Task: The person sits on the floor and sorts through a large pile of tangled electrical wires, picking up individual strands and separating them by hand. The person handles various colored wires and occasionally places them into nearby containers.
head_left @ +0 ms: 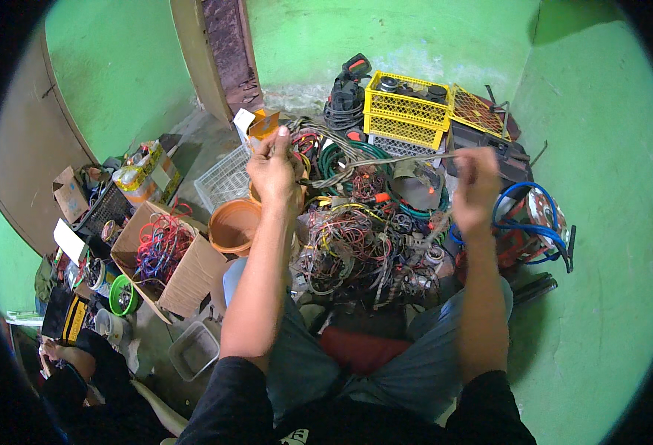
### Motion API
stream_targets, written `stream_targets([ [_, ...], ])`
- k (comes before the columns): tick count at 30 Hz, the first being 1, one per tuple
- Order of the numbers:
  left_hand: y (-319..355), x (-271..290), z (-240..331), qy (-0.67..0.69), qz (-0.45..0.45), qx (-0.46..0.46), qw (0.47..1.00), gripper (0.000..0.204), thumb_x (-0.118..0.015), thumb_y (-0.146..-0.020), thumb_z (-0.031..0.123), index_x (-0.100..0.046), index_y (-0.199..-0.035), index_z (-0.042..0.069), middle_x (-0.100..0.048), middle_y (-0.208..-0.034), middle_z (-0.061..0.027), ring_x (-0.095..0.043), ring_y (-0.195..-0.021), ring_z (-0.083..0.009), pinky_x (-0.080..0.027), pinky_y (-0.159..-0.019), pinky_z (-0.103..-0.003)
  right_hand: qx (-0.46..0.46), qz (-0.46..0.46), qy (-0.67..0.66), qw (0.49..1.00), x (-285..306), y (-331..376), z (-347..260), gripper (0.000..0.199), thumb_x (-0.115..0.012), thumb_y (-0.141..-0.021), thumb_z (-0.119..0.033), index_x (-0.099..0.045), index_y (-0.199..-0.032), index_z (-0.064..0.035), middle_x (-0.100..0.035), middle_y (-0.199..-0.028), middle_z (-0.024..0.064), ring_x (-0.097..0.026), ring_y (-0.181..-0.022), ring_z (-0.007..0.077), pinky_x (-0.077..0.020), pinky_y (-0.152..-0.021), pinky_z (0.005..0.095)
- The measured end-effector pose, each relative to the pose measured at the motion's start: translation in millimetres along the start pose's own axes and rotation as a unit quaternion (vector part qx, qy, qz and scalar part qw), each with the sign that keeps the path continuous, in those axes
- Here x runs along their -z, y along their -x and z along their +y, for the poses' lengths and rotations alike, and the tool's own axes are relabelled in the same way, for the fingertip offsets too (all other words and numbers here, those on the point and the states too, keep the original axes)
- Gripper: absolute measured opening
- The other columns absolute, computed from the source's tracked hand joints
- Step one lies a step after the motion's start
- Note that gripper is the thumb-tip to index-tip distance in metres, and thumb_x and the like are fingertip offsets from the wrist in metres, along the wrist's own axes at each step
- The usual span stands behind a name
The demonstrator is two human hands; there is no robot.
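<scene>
My left hand is closed round a bundle of grey-brown cable, thumb pointing up. The cable runs across to my right hand, which is raised to the right and smeared by motion; its fingers look pinched on the cable's end. Loops of the same cable hang beyond my left hand. Below both hands lies a large tangled heap of thin wires in many colours, with a green hose coiled behind it.
Left of the heap are an orange pot and a cardboard box of red and blue wires. Yellow crates stand by the back wall. A machine with a blue hose sits right. Another person works lower left.
</scene>
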State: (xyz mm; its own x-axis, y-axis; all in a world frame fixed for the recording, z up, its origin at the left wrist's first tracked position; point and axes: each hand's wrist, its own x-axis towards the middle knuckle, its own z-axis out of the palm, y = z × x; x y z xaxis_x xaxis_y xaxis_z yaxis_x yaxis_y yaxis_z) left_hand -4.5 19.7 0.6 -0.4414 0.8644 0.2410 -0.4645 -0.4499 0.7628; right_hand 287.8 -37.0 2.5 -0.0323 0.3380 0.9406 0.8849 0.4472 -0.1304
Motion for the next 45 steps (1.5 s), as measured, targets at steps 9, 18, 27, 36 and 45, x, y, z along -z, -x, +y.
stream_targets([
  [9, -11.4, 6.8, 14.4, -0.026, 0.039, -0.076, 0.996, 0.023, -0.068, -0.090, 0.017, -0.064, -0.101, -0.003, -0.047, -0.058, 0.0021, -0.039, -0.042, -0.0057, -0.029, -0.037, -0.024, -0.450, 0.289, -0.037, 0.844, 79.8, 16.5, 150.7, 0.019, -0.061, -0.090, -0.012, -0.067, -0.103, 0.0004, -0.068, -0.104, 0.0153, -0.065, -0.089, 0.0220, -0.0496, -0.084, 0.0322],
  [18, 13.6, -12.4, -12.2, -0.153, -0.004, -0.118, 0.981, 0.019, -0.068, -0.088, 0.010, -0.068, -0.098, -0.006, -0.070, -0.092, -0.0115, -0.062, -0.089, -0.0148, -0.047, -0.085, -0.028, -0.112, -0.082, -0.173, 0.975, -18.5, 30.4, -12.9, 0.034, -0.063, -0.089, -0.014, -0.055, -0.122, -0.0070, -0.057, -0.114, 0.0162, -0.055, -0.110, 0.0342, -0.0423, -0.096, 0.0431],
  [27, 32.2, -34.3, -29.7, -0.145, -0.060, -0.067, 0.985, 0.020, -0.070, -0.087, 0.010, -0.068, -0.097, -0.006, -0.069, -0.097, -0.0126, -0.062, -0.092, -0.0140, -0.047, -0.086, -0.027, -0.143, -0.199, -0.146, 0.958, -61.3, 54.5, -92.3, 0.029, -0.064, -0.085, -0.002, -0.060, -0.113, -0.0028, -0.054, -0.108, 0.0180, -0.060, -0.095, 0.0356, -0.0497, -0.080, 0.0401],
  [36, 7.3, -14.5, -26.5, -0.213, -0.046, -0.089, 0.972, 0.019, -0.070, -0.086, 0.010, -0.070, -0.096, -0.006, -0.070, -0.089, -0.0100, -0.062, -0.082, -0.0130, -0.048, -0.078, -0.026, 0.030, 0.085, 0.007, 0.996, 1.6, 3.1, -11.7, 0.006, -0.061, -0.082, -0.001, -0.064, -0.088, 0.0004, -0.062, -0.088, 0.0124, -0.059, -0.086, 0.0306, -0.0474, -0.078, 0.0405],
  [45, -18.5, 2.2, -20.6, -0.209, 0.016, -0.104, 0.972, 0.024, -0.069, -0.088, 0.016, -0.069, -0.100, -0.006, -0.069, -0.086, -0.0081, -0.060, -0.075, -0.0111, -0.047, -0.069, -0.026, -0.405, 0.372, 0.135, 0.824, 89.5, 19.3, 132.6, 0.018, -0.060, -0.083, -0.014, -0.069, -0.094, -0.0014, -0.068, -0.084, 0.0165, -0.067, -0.075, 0.0299, -0.0545, -0.073, 0.0369],
])
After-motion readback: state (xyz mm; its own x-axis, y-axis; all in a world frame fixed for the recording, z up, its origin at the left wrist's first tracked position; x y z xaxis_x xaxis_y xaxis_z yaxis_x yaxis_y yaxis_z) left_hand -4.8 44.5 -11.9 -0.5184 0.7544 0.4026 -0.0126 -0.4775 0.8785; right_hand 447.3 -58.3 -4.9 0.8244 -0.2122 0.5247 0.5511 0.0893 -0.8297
